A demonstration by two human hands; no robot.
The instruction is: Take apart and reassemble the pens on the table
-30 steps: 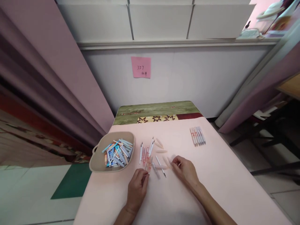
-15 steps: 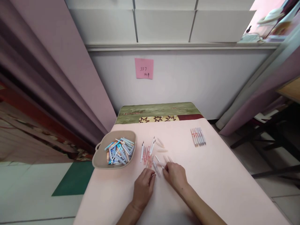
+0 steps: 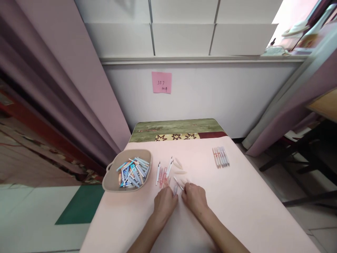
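A loose pile of pens (image 3: 165,171) with pink and white barrels lies in the middle of the pink table (image 3: 250,200), and pale caps (image 3: 179,172) lie beside it. My left hand (image 3: 165,202) and my right hand (image 3: 194,198) rest close together at the near edge of the pile, fingers curled. Between them they pinch a thin pen (image 3: 175,189), though the grip is small and hard to read. A beige tray (image 3: 110,179) to the left holds several blue and white pens.
A neat row of finished pens (image 3: 220,156) lies at the far right of the table. A green patterned cloth (image 3: 176,129) covers the table's far end against the white wall, which bears a pink note (image 3: 161,82). Purple curtains hang on both sides.
Both hands have drawn together at the near edge of the pile; the right hand moved left and the left hand moved right and forward. The camera tilted slightly.
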